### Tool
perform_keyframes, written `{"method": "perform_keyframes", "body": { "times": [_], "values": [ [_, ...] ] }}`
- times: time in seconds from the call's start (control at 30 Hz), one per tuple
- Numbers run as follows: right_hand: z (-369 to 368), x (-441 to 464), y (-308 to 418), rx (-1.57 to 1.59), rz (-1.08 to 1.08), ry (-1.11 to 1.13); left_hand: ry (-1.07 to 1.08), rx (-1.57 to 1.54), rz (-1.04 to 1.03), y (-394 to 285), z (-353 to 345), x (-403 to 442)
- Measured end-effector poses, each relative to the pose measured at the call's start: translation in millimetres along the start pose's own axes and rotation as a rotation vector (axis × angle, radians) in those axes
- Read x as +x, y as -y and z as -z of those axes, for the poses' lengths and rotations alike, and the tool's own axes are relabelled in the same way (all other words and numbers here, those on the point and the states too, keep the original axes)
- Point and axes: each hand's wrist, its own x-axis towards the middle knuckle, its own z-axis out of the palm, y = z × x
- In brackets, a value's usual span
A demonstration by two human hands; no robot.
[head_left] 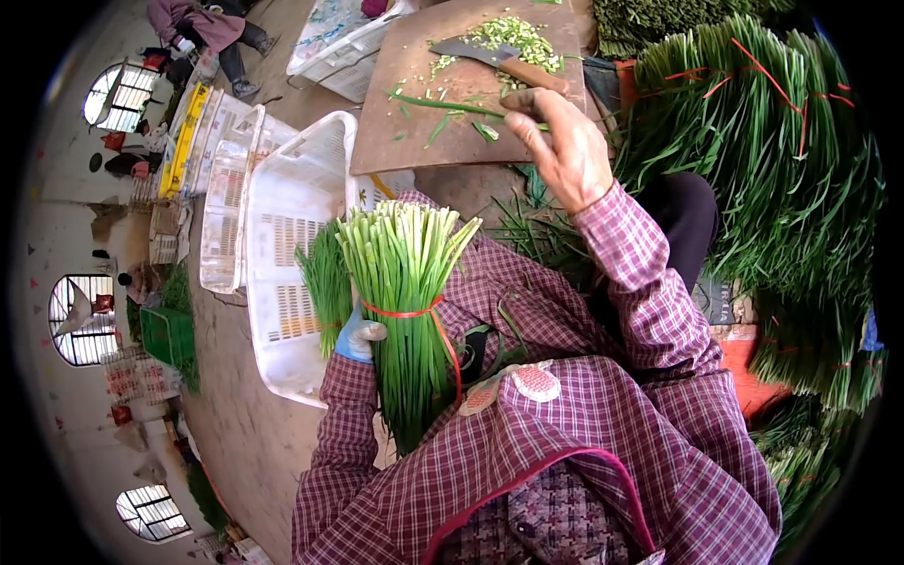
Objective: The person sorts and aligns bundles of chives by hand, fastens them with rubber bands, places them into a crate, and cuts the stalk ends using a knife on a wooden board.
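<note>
My left hand, in a pale blue glove with the fingertips partly showing, grips a bunch of garlic chives from its left side. A red band circles the bunch, its loose end hanging down. The pale cut ends point up and the green leaves hang toward my lap. Over the wooden board, my right hand pinches a single green chive stalk between thumb and fingers. Just beyond those fingers lies a knife with a wooden handle, beside a heap of chopped chive ends.
A white plastic crate stands to my left with another chive bunch at its edge. Large stacks of tied chives fill the right side. More crates and a person are farther left.
</note>
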Motion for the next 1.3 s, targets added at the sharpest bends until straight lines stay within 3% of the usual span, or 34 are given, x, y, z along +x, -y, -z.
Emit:
{"method": "perform_keyframes", "body": {
  "times": [0.03, 0.13, 0.2, 0.33, 0.4, 0.47, 0.53, 0.67, 0.7, 0.77, 0.8, 0.87, 0.93, 1.03, 1.2, 1.3],
  "values": [
    [-3.1, -2.4, -1.4, -0.164, 0.180, -0.073, -0.037, -0.025, -0.009, -0.9, -3.7, 0.8],
    [-21.0, -24.4, 24.8, -0.054, 0.421, 0.038, -0.078, -0.020, 0.080, -6.9, -3.4, 3.0],
    [-19.5, -36.3, 48.5, 0.116, 0.633, 0.227, 0.133, 0.068, 0.054, -8.5, 9.7, 1.5],
    [-19.2, -34.5, -11.5, -0.104, 0.001, 0.161, 0.168, 0.003, 0.077, -14.8, 2.5, 1.8],
    [-12.7, -40.5, -3.8, 0.036, -0.018, 0.214, 0.065, 0.002, 0.029, -17.7, -21.3, -11.6],
    [-15.2, -43.2, 9.8, 0.350, 0.010, 0.262, 0.138, 0.014, 0.024, -12.7, 5.2, -2.1],
    [-20.6, -49.5, 16.8, 0.469, -0.101, 0.395, 0.161, 0.010, 0.025, -9.3, 31.0, -1.7],
    [-19.4, -41.5, 28.8, 0.281, -0.248, 0.563, 0.198, -0.051, 0.045, -5.9, 32.0, -1.1],
    [-23.3, -43.3, 28.2, 0.270, -0.233, 0.511, -0.100, -0.119, 0.092, -12.1, -0.5, 0.7],
    [-25.3, -43.3, 28.3, 0.293, -0.264, 0.515, -0.398, -0.186, 0.137, -11.9, 4.4, 1.9],
    [-26.1, -43.5, 28.7, 0.315, -0.295, 0.521, -0.063, -0.140, 0.095, -4.7, 44.3, 1.4],
    [-27.1, -46.4, 31.1, 0.372, -0.292, 0.484, 0.272, -0.092, 0.054, -1.9, 62.6, -0.2],
    [-28.4, -51.3, 34.8, 0.428, -0.290, 0.445, 0.276, -0.062, 0.020, -1.7, 52.9, -4.6],
    [-34.2, -60.8, 39.3, 0.380, -0.112, 0.261, 0.238, -0.044, 0.003, -3.8, 42.0, -6.8],
    [-39.3, -66.6, 49.9, 0.324, -0.029, 0.233, 0.219, -0.027, -0.014, -5.2, 43.4, -11.5],
    [-36.8, -53.2, 39.7, 0.281, 0.131, 0.012, 0.208, -0.020, -0.027, -6.8, 45.9, -14.7]
  ]
}}
